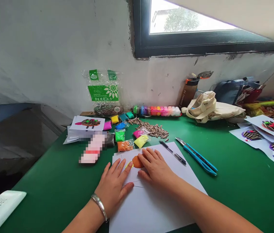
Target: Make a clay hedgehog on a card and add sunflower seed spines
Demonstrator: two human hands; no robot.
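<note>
White sheets of paper (156, 210) lie on the green table in front of me. A flat orange piece of clay (137, 162) sits near their upper edge, with a smaller yellow piece of clay (128, 165) touching its left side. My left hand (112, 186), a silver bracelet at its wrist, rests spread out on the paper, its index fingertip at the yellow clay. The fingers of my right hand (155, 166) lie stretched over the right edge of the orange clay, which they partly hide. Thin drawn lines show between the hands. A black pen (173, 152) lies on the paper to the right.
A blue utility knife (197, 157) lies right of the paper. Behind are clay packets (124, 145), loose sunflower seeds (154, 128) and a seed bag (104, 94). Finished pictures (89, 123) are stacked left; others (253, 134) lie far right. A bottle (188, 92) and cloth bag (210, 106) stand along the wall.
</note>
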